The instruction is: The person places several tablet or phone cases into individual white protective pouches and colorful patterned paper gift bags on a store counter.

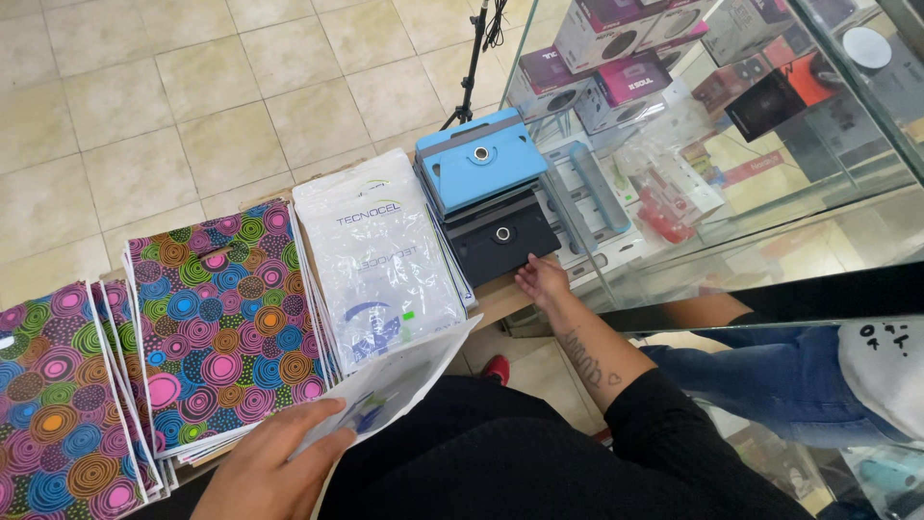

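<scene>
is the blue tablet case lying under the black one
No, the blue tablet case lies on top, overlapping the black tablet case that the right hand touches.

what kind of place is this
Probably a small electronics accessories shop: a glass display case of boxed gadgets, stacked blue and black tablet covers, and piles of colourful circle-patterned plastic carrier bags.
</scene>
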